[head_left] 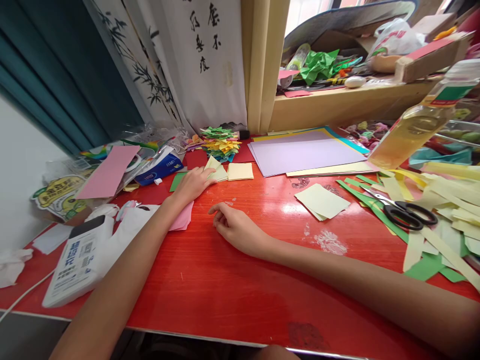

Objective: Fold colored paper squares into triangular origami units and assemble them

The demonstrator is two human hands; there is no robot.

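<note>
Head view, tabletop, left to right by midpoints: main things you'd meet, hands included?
Crumpled white tissue → white printed item with a black end → left hand → right hand → pale yellow-green paper squares → black-handled scissors.

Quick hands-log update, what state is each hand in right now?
Left hand: touching pale-yellow square paper sheets; grip can't be told.
Right hand: partly open, loosely curled, nothing visibly held.

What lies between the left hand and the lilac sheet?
In the head view, cream paper squares lie between the left hand and the lilac sheet, beside the pale yellow paper that the hand touches.
</note>
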